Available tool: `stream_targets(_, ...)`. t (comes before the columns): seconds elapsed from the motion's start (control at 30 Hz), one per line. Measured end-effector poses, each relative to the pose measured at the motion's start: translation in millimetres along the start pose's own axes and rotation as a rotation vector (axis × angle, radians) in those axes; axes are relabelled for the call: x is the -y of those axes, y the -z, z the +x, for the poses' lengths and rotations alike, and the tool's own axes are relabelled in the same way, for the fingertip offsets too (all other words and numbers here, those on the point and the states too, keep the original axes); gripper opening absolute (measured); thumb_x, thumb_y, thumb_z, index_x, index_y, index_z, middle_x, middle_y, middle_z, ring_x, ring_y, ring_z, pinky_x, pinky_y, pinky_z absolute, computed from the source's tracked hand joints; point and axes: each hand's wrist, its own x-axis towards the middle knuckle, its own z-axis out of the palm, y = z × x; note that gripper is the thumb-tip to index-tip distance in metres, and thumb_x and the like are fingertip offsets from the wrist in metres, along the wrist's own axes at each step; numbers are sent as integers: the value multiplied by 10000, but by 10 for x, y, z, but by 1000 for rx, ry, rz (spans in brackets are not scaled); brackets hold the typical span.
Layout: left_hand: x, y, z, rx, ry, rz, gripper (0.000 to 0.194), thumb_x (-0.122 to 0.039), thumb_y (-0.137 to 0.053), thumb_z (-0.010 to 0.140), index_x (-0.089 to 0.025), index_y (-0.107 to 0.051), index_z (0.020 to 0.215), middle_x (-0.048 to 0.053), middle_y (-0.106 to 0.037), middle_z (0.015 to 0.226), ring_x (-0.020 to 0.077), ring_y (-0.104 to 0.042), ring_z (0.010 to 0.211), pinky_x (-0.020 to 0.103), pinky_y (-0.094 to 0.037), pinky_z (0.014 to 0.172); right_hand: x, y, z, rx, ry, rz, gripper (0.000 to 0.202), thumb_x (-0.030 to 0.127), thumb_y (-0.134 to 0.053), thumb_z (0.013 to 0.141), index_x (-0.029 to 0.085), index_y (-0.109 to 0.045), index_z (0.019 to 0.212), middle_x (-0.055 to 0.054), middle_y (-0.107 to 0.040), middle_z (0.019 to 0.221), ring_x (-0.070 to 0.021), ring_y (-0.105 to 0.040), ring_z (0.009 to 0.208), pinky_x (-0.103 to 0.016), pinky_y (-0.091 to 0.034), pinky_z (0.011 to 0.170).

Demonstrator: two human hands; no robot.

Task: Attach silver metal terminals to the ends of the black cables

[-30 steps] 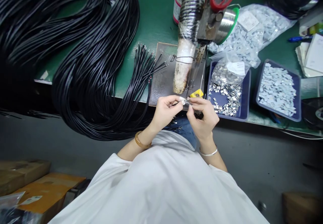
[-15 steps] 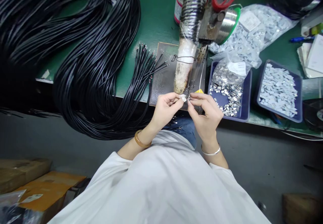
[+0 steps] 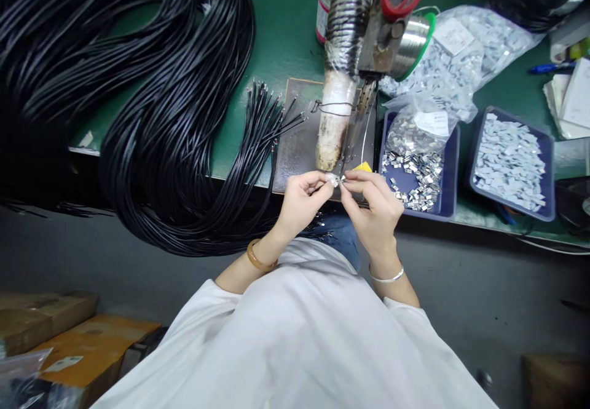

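Head view has the person's left hand and right hand close together at mid-frame, the left pinching a tiny pale piece, the right a tiny metallic bit; both are largely covered, and whether they join cannot be told. Behind the right hand, a yellow object is partly hidden. Black cables run out of frame at upper left; at the top, a ribbed tube hides part of a can.

Both hands pinching, fingertips close together, wrists apart, forearms angled inward
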Motion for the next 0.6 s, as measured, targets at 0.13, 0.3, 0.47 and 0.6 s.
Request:
stream_targets(0.13, -13, -6, -15, -8, -35, 23, 119, -256, -764, 743, -139, -752, 725, 1, -671, 659, 93, -563, 609, 193, -449, 584, 17, 18, 14, -2, 22, -28, 101, 130, -658, 885, 228, -667, 903, -45, -751, 1050, -160, -733, 947, -301, -604, 844)
stream_targets(0.3, 69, 24, -28, 14, -24, 57, 119, -244, -716, 772, -133, -751, 746, -9, -627, 625, 80, -520, 585, 184, -419, 566, 10, 22, -32, 46, 104, -108, 117, 105, -649, 875, 217, -618, 875, -63, -754, 1042, -151, -739, 905, -261, -595, 784)
stream_targets(0.47, 61, 19, -67, 38, -15, 69, 121, -239, -702, 771, -128, -748, 758, -14, -596, 606, 71, -481, 560, 187, -390, 544, 0, 54, -29, 36, 72, -77, 114, 113, -631, 891, 221, -600, 906, -54, -754, 1013, -149, -734, 907, -254, -575, 776)
stream_targets(0.6, 25, 5, -126, 72, -21, 94, 104, -203, -693, 759, -112, -741, 765, -30, -553, 563, 55, -446, 521, 180, -362, 512, 1, 121, 2, 82, 18, -109, 76, 146, -596, 927, 220, -595, 939, -33, -744, 914, -149, -727, 838, -256, -552, 730)
